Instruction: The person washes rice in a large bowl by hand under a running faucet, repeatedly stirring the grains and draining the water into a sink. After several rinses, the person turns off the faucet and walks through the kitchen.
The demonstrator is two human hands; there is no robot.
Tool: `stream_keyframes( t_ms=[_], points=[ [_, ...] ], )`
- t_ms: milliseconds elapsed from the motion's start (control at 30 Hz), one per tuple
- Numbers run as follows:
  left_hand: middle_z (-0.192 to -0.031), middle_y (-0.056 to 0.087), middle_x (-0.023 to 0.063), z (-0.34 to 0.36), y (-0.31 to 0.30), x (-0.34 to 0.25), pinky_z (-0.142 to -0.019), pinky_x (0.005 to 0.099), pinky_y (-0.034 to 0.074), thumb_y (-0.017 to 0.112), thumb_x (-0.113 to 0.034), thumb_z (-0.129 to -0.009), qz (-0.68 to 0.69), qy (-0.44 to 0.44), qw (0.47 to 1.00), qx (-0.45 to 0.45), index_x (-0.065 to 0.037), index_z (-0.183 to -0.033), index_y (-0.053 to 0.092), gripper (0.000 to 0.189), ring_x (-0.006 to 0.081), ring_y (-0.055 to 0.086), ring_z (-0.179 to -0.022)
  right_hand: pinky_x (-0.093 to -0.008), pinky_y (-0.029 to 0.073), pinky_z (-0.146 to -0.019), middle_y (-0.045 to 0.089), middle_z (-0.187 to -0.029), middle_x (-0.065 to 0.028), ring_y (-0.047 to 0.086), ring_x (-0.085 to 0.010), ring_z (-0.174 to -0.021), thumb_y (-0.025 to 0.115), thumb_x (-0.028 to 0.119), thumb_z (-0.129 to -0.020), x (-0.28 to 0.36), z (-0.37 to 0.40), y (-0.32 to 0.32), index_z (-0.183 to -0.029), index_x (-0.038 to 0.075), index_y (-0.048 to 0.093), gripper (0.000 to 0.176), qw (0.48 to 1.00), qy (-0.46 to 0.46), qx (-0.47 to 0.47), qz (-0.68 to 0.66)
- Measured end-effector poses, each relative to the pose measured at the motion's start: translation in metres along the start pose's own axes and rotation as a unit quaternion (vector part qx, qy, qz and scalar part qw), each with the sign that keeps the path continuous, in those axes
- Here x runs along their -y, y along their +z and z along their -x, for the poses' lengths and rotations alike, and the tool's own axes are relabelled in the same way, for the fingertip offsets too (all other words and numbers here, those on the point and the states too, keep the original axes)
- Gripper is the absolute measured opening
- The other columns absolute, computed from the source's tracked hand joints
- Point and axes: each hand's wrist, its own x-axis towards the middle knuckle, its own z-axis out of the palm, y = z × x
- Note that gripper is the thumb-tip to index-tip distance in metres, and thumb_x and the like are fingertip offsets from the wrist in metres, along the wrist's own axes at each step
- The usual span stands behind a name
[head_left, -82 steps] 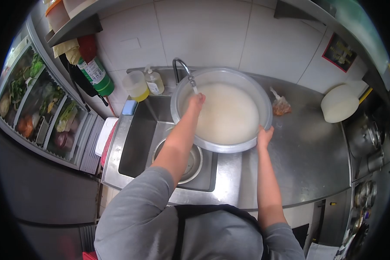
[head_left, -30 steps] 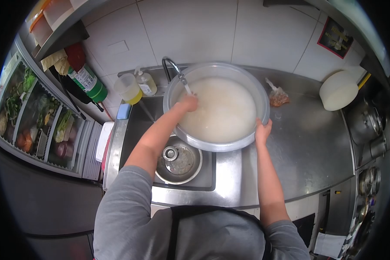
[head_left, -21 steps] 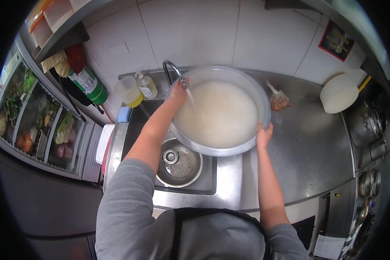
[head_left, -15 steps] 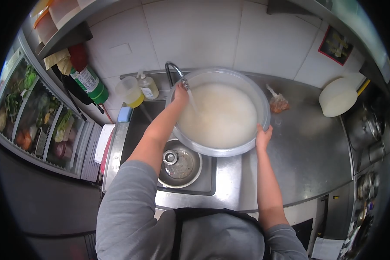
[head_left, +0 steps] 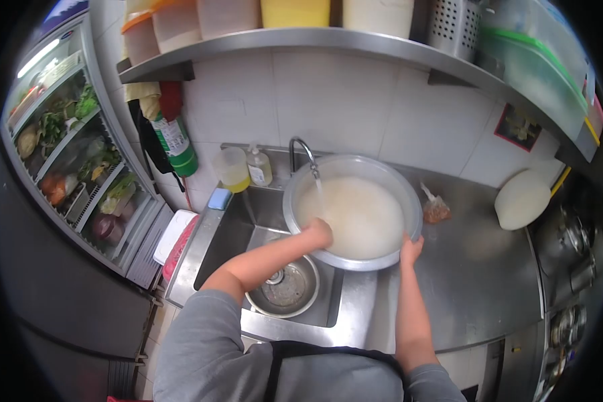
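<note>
A large, pale grey basin [head_left: 411, 201] holds cloudy, whitish water [head_left: 355, 214] and straddles the sink and the counter. From the curved metal faucet [head_left: 303, 143], a stream of water runs into it. My left hand [head_left: 318, 232] reaches over the basin's near left side, at the water, its fingers turned down and hidden from view. On the right, my right hand [head_left: 411, 249] is closed on the basin's rim. Below my left forearm, a round metal pan [head_left: 313, 298] sits in the sink [head_left: 211, 258].
A blue sponge [head_left: 219, 198], a tub with yellow liquid [head_left: 231, 169] and a pump bottle [head_left: 259, 167] stand behind the sink. On the steel counter [head_left: 476, 281] lies a small knotted bag [head_left: 437, 209]. A shelf [head_left: 301, 39] with containers spans the wall above; a glass-door fridge [head_left: 107, 134] stands left.
My left hand has moved from the faucet's spout down to the near left side of the basin. My right hand stays on the rim. The view has tilted up, showing the shelf.
</note>
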Motion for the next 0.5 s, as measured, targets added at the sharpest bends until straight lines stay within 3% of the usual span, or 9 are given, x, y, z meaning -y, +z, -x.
stream_keyframes(
  t_ms=[67,167,233,267,333,367,400,467,500],
  points=[
    [-0.092,0.063,0.0125,0.034,-0.030,-0.016,-0.074,0.0352,0.046,0.050,-0.028,-0.075,0.037,0.062,0.997,-0.009,-0.005,-0.088,0.066,0.031,0.0252,0.061,-0.085,-0.0370,0.035,-0.092,0.047,-0.115,-0.0269,0.046,-0.0364,-0.108,0.065,0.018,-0.070,0.008,0.002,-0.002,-0.118,-0.009,0.039,0.060,1.000,0.002,0.004,0.007],
    [-0.087,0.064,0.0108,0.035,-0.042,-0.028,-0.062,0.0359,0.049,0.050,-0.030,-0.077,0.087,0.087,0.988,-0.093,-0.006,-0.083,0.067,0.030,0.0244,0.063,-0.075,-0.0369,0.035,-0.091,0.048,-0.114,-0.0269,0.046,-0.0363,-0.108,0.065,0.019,-0.069,-0.002,-0.001,0.000,-0.118,-0.009,0.039,0.061,1.000,0.002,0.003,0.013],
    [-0.089,0.063,0.0134,0.011,-0.047,-0.015,-0.061,0.0375,0.049,0.048,-0.036,-0.079,0.279,0.068,0.957,0.030,-0.003,-0.082,0.065,0.037,0.0233,0.061,-0.075,-0.0368,0.035,-0.091,0.049,-0.114,-0.0268,0.047,-0.0364,-0.107,0.065,0.019,-0.069,-0.004,-0.001,0.004,-0.118,-0.008,0.039,0.062,1.000,-0.002,-0.001,0.004],
    [-0.089,0.063,0.0134,-0.004,-0.038,-0.004,-0.061,0.0375,0.049,0.048,-0.036,-0.079,0.276,0.066,0.958,0.029,-0.003,-0.082,0.065,0.037,0.0233,0.061,-0.075,-0.0370,0.036,-0.091,0.049,-0.113,-0.0268,0.047,-0.0367,-0.107,0.065,0.019,-0.069,-0.003,0.000,0.004,-0.117,-0.009,0.039,0.061,1.000,-0.001,-0.015,0.020],
    [-0.086,0.060,0.0170,-0.049,-0.011,0.028,-0.061,0.0387,0.049,0.051,-0.034,-0.078,0.536,-0.029,0.837,-0.109,-0.001,-0.089,0.060,0.036,0.0244,0.059,-0.072,-0.0372,0.036,-0.090,0.050,-0.112,-0.0268,0.048,-0.0369,-0.106,0.064,0.019,-0.070,-0.003,0.000,0.004,-0.117,-0.009,0.039,0.061,0.999,0.000,-0.035,0.029],
    [-0.084,0.058,0.0169,-0.069,0.010,0.039,-0.061,0.0394,0.050,0.054,-0.032,-0.077,0.729,-0.081,0.666,-0.134,-0.001,-0.092,0.058,0.035,0.0255,0.058,-0.069,-0.0374,0.036,-0.090,0.050,-0.111,-0.0267,0.048,-0.0372,-0.106,0.064,0.019,-0.070,-0.004,0.000,0.003,-0.118,-0.008,0.039,0.060,0.999,-0.008,-0.025,0.025],
    [-0.082,0.057,0.0167,-0.088,0.032,0.047,-0.060,0.0401,0.050,0.056,-0.030,-0.076,0.873,-0.125,0.448,-0.148,-0.002,-0.096,0.056,0.034,0.0265,0.057,-0.066,-0.0376,0.037,-0.089,0.051,-0.111,-0.0266,0.048,-0.0375,-0.105,0.064,0.019,-0.070,-0.004,-0.002,0.002,-0.118,-0.008,0.039,0.060,0.999,-0.016,-0.014,0.023],
    [-0.076,0.054,0.0139,-0.127,0.057,0.065,-0.060,0.0406,0.051,0.057,-0.018,-0.076,0.929,-0.155,0.296,-0.157,0.000,-0.098,0.053,0.029,0.0279,0.056,-0.063,-0.0376,0.037,-0.089,0.051,-0.111,-0.0266,0.049,-0.0377,-0.104,0.064,0.019,-0.070,0.002,0.001,0.001,-0.118,-0.008,0.038,0.060,1.000,-0.011,-0.007,0.020],
    [-0.076,0.054,0.0139,-0.136,0.060,0.065,-0.060,0.0406,0.051,0.057,-0.018,-0.076,0.931,-0.152,0.294,-0.154,0.000,-0.098,0.053,0.029,0.0279,0.056,-0.063,-0.0375,0.037,-0.089,0.051,-0.111,-0.0266,0.049,-0.0378,-0.104,0.064,0.018,-0.071,0.003,0.003,-0.003,-0.118,-0.008,0.038,0.060,1.000,-0.002,0.006,0.020]
  ],
)
